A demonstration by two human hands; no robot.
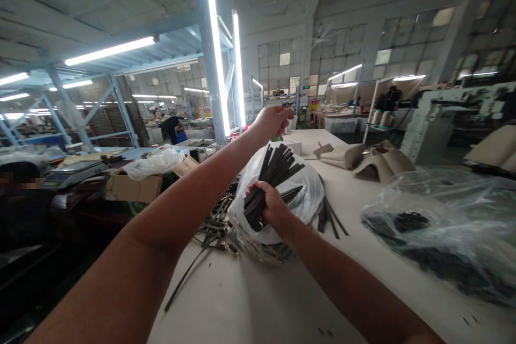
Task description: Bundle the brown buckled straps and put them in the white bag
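My right hand point(271, 203) is wrapped round a bundle of dark flat straps point(278, 164), their ends fanning out above the fist. The bundle is over the mouth of a white plastic bag point(312, 185) that stands on the table. Beyond the bag, my left hand point(271, 121) is raised with the arm stretched out and the fingers curled together; what they hold, if anything, I cannot make out. More straps with small metal fittings point(220, 220) lie left of the bag, and a few loose dark strips point(332, 217) lie to its right.
A clear plastic bag with dark pieces point(435, 236) lies at the right of the white table point(242, 301). Brown material point(382, 161) lies farther back. An open cardboard box point(133, 185) stands at left, near a seated person point(20, 209). A sewing machine point(439, 118) is at back right.
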